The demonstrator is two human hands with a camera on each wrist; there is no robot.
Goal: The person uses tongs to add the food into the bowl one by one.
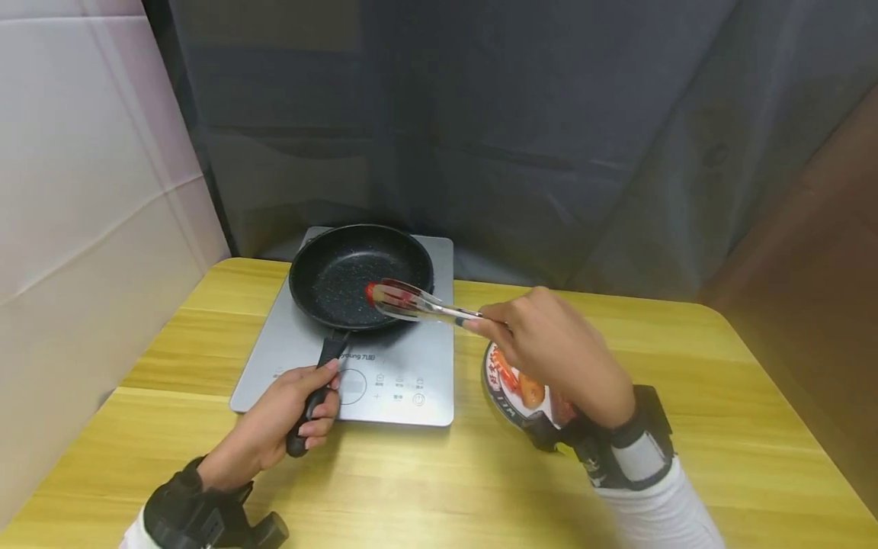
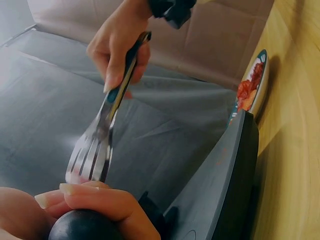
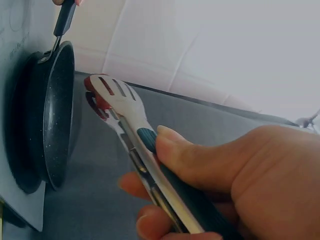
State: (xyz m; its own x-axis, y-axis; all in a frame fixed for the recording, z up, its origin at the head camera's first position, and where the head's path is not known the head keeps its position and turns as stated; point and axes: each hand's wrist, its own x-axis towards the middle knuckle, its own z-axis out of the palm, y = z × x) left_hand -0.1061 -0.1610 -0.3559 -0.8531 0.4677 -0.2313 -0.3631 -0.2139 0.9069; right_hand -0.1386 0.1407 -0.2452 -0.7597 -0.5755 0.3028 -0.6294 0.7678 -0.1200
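My left hand grips the black handle of a frying pan, fingers curled round it. The pan, dark and speckled inside, sits on a silver induction cooker. In my right hand is a pair of metal food tongs with slotted heads and dark grips, thumb on one side and fingers on the other. Between the tongs' heads is a red piece of food, its exact kind unclear. The head view places it over the pan's right side, and the right wrist view shows it apart from the pan.
A patterned plate with shrimp-like and other red and orange food lies right of the cooker, partly under my right wrist. The wooden table meets a dark sheet behind, a pale one left and a brown one right.
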